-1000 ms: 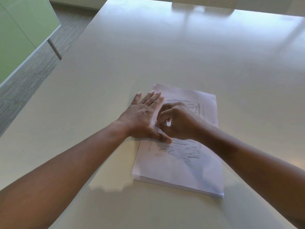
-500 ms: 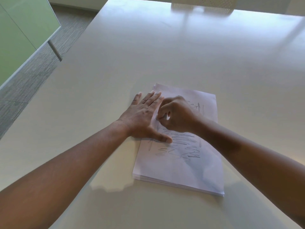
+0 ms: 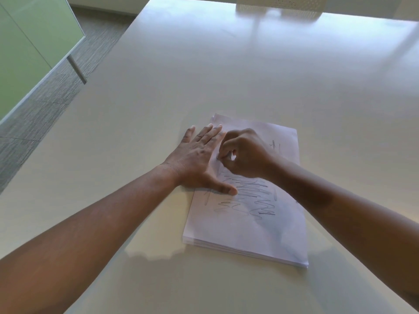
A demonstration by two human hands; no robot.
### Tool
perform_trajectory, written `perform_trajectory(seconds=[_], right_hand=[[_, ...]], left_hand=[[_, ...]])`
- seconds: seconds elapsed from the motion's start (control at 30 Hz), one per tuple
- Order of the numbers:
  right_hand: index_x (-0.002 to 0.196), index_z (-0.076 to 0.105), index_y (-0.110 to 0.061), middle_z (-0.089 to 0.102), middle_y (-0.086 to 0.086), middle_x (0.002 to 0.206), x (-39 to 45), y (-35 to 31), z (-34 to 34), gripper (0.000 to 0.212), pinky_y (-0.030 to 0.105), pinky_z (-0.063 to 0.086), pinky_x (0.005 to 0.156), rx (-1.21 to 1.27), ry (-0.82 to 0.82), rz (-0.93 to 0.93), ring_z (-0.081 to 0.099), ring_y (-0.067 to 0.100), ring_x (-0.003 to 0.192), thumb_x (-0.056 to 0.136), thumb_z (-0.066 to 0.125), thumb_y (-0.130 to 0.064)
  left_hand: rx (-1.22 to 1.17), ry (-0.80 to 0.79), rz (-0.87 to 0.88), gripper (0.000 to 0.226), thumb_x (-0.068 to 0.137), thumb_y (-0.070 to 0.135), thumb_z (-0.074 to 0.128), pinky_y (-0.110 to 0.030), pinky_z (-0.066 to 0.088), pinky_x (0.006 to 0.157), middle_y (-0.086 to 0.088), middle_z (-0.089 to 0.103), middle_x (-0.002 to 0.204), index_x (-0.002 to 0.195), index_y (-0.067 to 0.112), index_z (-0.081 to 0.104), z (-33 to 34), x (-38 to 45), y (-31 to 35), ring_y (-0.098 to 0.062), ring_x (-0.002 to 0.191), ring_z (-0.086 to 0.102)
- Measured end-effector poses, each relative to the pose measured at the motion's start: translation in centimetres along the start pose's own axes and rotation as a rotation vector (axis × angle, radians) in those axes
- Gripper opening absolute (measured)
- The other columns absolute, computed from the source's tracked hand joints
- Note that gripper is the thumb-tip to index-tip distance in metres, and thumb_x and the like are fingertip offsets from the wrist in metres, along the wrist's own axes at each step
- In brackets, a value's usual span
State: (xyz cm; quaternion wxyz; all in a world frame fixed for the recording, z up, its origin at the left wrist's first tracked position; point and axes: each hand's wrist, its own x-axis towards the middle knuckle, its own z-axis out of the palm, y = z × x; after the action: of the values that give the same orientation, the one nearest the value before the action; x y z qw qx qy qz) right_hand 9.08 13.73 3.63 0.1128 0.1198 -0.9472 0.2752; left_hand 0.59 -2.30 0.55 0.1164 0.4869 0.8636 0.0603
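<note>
A stack of white paper [image 3: 247, 230] lies on the table, and its top sheet carries grey pencil scribbles [image 3: 249, 200]. My left hand [image 3: 199, 159] lies flat with straight fingers across the stack's left edge, thumb on the sheet. My right hand [image 3: 247, 155] is curled over the upper part of the sheet. Its fingertips pinch a small white object [image 3: 227, 155] against the paper. Most of that object is hidden by the fingers.
The pale glossy table [image 3: 226, 71] stretches far beyond the paper. A perforated chair back [image 3: 281, 2] stands at the far edge. At the left are a green glass partition [image 3: 29, 46] and grey carpet [image 3: 34, 114].
My right hand has slid away from me up the sheet, uncovering more of the scribbles below it. My left hand has stayed in place on the stack's edge.
</note>
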Motion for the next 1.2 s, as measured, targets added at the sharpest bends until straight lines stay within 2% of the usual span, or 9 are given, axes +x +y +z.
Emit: perform_trajectory(seconds=[0.1, 0.23, 0.33, 0.57, 0.63, 0.83, 0.93, 1.07, 1.2], right_hand=[[0.066, 0.077, -0.011, 0.068, 0.004, 0.072, 0.6, 0.7, 0.1, 0.013, 0.032, 0.053, 0.059, -0.024, 0.065, 0.06, 0.06, 0.016, 0.057, 0.069, 0.071, 0.0], [0.065, 0.075, -0.014, 0.065, -0.005, 0.071, -0.7, 0.0, -0.1, 0.016, 0.02, 0.05, 0.057, 0.028, -0.048, -0.023, 0.055, 0.007, 0.056, 0.068, 0.074, 0.001], [0.065, 0.076, -0.017, 0.067, -0.003, 0.07, -1.5, -0.5, -0.1, 0.016, 0.023, 0.05, 0.056, 0.046, -0.144, -0.056, 0.059, 0.01, 0.057, 0.067, 0.075, -0.001], [0.07, 0.078, -0.015, 0.069, 0.002, 0.075, 1.0, 1.7, -0.5, 0.013, 0.032, 0.056, 0.062, -0.023, 0.073, 0.072, 0.062, 0.015, 0.059, 0.072, 0.073, -0.003], [0.069, 0.078, -0.015, 0.068, 0.002, 0.075, 1.0, 1.7, -0.6, 0.013, 0.033, 0.057, 0.061, -0.016, 0.054, 0.06, 0.062, 0.014, 0.059, 0.072, 0.074, -0.003], [0.067, 0.077, -0.016, 0.069, -0.001, 0.072, -1.2, -0.2, -0.5, 0.016, 0.019, 0.051, 0.058, 0.064, -0.165, -0.085, 0.061, 0.009, 0.058, 0.067, 0.076, 0.0], [0.068, 0.077, -0.015, 0.069, -0.001, 0.073, -0.7, 0.4, -0.6, 0.017, 0.015, 0.05, 0.06, 0.049, -0.119, -0.067, 0.06, 0.008, 0.058, 0.066, 0.074, 0.002], [0.07, 0.078, -0.016, 0.069, 0.0, 0.073, 1.1, 1.7, -0.7, 0.016, 0.025, 0.055, 0.061, 0.008, 0.035, 0.017, 0.059, 0.009, 0.057, 0.068, 0.075, 0.0], [0.068, 0.077, -0.015, 0.068, 0.0, 0.073, 0.8, 1.7, -0.7, 0.013, 0.029, 0.055, 0.059, 0.005, -0.005, 0.019, 0.059, 0.009, 0.057, 0.07, 0.077, -0.002]], left_hand=[[-0.017, -0.003, -0.009, 0.159, 0.043, 0.113, 0.033, -0.05, -0.011, 0.126, 0.005, -0.014, 0.172, 0.164, 0.019, -0.011, 0.0, 0.0, 0.0, -0.009, 0.155, -0.023], [-0.007, -0.009, -0.009, 0.161, 0.039, 0.114, 0.027, -0.05, -0.011, 0.126, 0.004, -0.012, 0.172, 0.165, 0.018, -0.006, 0.0, 0.1, 0.0, -0.01, 0.156, -0.022], [-0.023, -0.013, -0.015, 0.161, 0.039, 0.114, 0.029, -0.05, -0.012, 0.126, 0.004, -0.012, 0.172, 0.165, 0.019, -0.005, 0.1, 0.1, 0.1, -0.01, 0.156, -0.021], [-0.021, -0.007, -0.011, 0.16, 0.04, 0.113, 0.03, -0.05, -0.012, 0.126, 0.004, -0.013, 0.172, 0.164, 0.019, -0.009, -0.1, -0.1, 0.1, -0.01, 0.156, -0.022], [-0.021, -0.006, -0.01, 0.161, 0.039, 0.113, 0.029, -0.05, -0.012, 0.126, 0.004, -0.012, 0.173, 0.165, 0.019, -0.008, -0.2, -0.1, 0.1, -0.01, 0.156, -0.021], [-0.022, -0.002, -0.015, 0.158, 0.043, 0.112, 0.037, -0.05, -0.012, 0.126, 0.005, -0.012, 0.172, 0.165, 0.019, -0.004, 0.1, 0.1, -0.1, -0.009, 0.155, -0.022], [-0.013, -0.005, -0.01, 0.16, 0.042, 0.113, 0.033, -0.051, -0.012, 0.126, 0.004, -0.012, 0.172, 0.164, 0.019, -0.006, 0.0, 0.1, 0.0, -0.01, 0.156, -0.021], [-0.03, 0.0, -0.007, 0.16, 0.041, 0.114, 0.03, -0.05, -0.012, 0.126, 0.005, -0.014, 0.172, 0.164, 0.02, -0.01, 0.0, -0.1, -0.1, -0.009, 0.155, -0.023], [-0.031, 0.001, -0.008, 0.159, 0.042, 0.113, 0.032, -0.05, -0.012, 0.126, 0.005, -0.013, 0.172, 0.164, 0.02, -0.009, 0.0, 0.0, 0.0, -0.008, 0.155, -0.022]])
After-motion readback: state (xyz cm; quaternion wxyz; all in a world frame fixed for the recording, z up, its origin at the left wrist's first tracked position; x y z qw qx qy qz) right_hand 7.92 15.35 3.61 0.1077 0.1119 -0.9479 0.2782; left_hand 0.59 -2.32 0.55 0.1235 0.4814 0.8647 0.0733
